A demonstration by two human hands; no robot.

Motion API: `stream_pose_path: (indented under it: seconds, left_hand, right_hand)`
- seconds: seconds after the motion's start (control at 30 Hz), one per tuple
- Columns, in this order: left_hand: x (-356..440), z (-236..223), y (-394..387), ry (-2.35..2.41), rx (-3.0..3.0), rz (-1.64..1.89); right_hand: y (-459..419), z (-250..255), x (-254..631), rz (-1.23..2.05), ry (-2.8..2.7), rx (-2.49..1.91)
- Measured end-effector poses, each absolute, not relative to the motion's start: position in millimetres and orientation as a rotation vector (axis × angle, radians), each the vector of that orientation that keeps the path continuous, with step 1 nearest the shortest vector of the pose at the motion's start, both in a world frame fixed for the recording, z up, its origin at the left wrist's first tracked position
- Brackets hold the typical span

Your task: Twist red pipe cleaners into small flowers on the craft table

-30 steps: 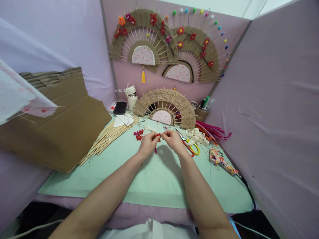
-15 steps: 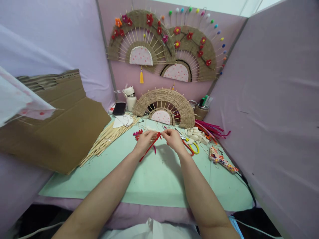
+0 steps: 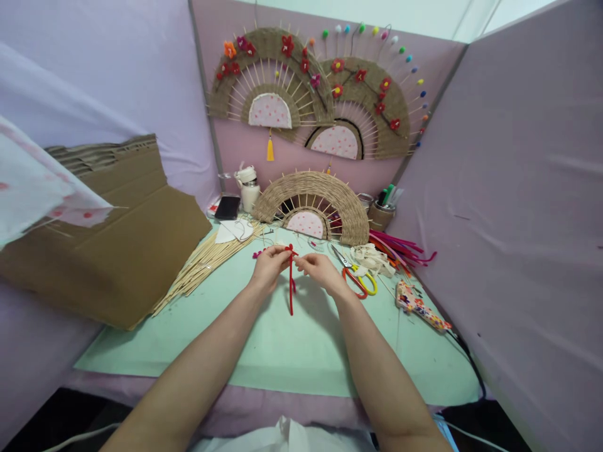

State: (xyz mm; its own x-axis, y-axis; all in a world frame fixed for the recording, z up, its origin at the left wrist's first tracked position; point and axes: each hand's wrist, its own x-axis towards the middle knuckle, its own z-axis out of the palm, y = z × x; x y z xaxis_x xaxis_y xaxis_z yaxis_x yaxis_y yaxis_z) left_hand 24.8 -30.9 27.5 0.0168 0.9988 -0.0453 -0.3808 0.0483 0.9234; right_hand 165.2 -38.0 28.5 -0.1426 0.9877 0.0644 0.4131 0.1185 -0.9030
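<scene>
A red pipe cleaner point(image 3: 291, 292) is bent into small loops at its top, and its long tail hangs straight down. My left hand point(image 3: 269, 269) pinches it just below the loops. From the other side, my right hand point(image 3: 323, 271) has its thumb and forefinger closed at the pipe cleaner, by the short end under the loops. A magenta piece of pipe cleaner point(image 3: 294, 285) lies on the table behind the tail. Small magenta flowers point(image 3: 257, 254) are partly hidden behind my left hand.
Scissors point(image 3: 355, 276), white scraps point(image 3: 372, 258), pipe cleaners point(image 3: 402, 245) and a flowered glue gun point(image 3: 421, 306) lie at right. Thin sticks point(image 3: 202, 270) and cardboard point(image 3: 108, 251) are at left. A twine-wrapped fan point(image 3: 311, 182) stands behind my hands; two decorated fans point(image 3: 264, 44) hang above.
The red pipe cleaner has turned, its tail swinging from slanting lower left to hanging straight down. Both hands have shifted slightly left, and the right fingers have dropped a little below the loops.
</scene>
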Motion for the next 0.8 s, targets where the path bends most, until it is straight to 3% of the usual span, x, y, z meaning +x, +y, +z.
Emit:
stream_pose_path:
  seconds: [0.27, 0.57, 0.8]
  left_hand:
    - [23, 26, -29, 0.929, 0.89, 1.375]
    - [12, 28, -22, 1.081, 1.164, 1.309]
    - [11, 23, -20, 1.04, 1.265, 1.226]
  right_hand:
    - [-43, 22, 148, 1.1, -1.559, -1.292]
    - [-39, 24, 158, 0.884, -1.583, -1.384]
    - [-38, 28, 167, 0.906, -1.575, -1.406]
